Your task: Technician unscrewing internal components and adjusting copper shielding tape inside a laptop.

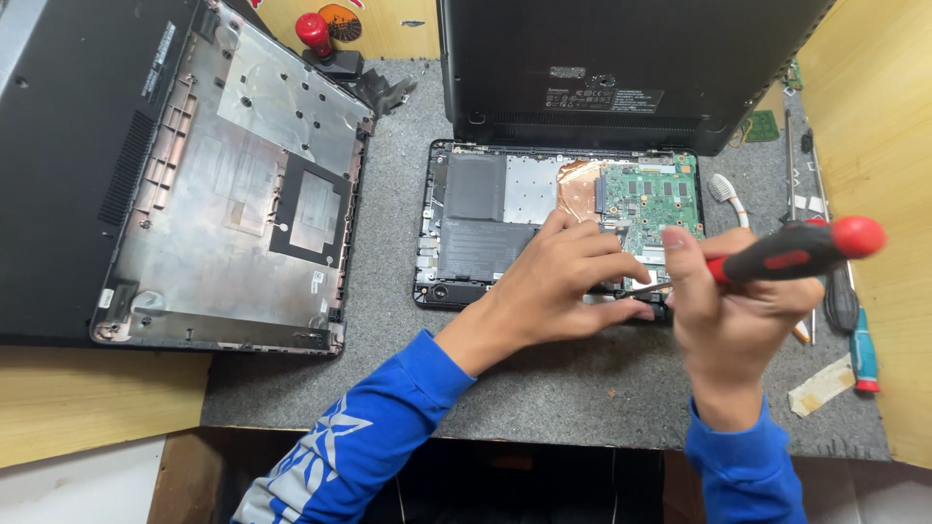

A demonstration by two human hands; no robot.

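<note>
I am leaning over the near edge of the worktop [544, 388], grey mat under everything, with both blue sleeves [388, 427] reaching in. My right hand [738, 311] is wrapping its fingers closed around the black-and-red handle of a screwdriver [786, 254], tilting it so the thin shaft is angling down and left toward the front rim of the opened laptop base [485, 233]. My left hand [563, 281] is lying across that same rim, fingers [621, 312] stretched out fairly flat and holding nothing that I can see; it looks to be pinning the chassis down and guiding the tip, which is meeting the base just beside my fingertips. I cannot tell exactly what the tip is touching there.

The base is sitting in the middle of the worktop, its green circuit board [650, 199] and copper heat plate [580, 189] exposed on the right half, dark battery panels on the left. Its screen lid [602, 68] is standing open toward the far edge, out of the way.

The removed bottom cover [223, 184] is lying inside-up toward the left edge, well apart from the work. Spare screwdrivers [854, 330] are resting along the right edge, within reach, and a red-knobbed tool [316, 34] is standing near the far left corner.
</note>
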